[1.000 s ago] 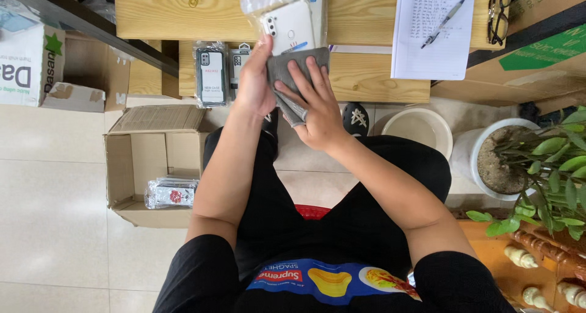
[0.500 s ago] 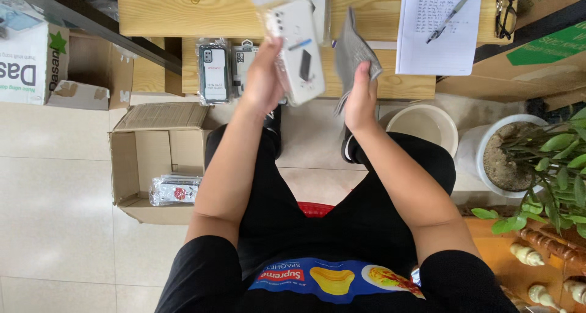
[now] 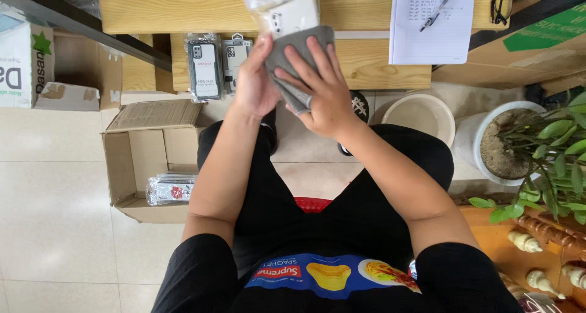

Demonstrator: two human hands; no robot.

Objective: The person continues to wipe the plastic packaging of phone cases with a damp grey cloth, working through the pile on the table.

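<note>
Head view: I see the left hand gripping a white phone case in a clear bag over the wooden bench. My right hand lies spread, pressing a grey cloth against that case. Two packaged cases rest on the bench just left; a cardboard box sits below.
</note>
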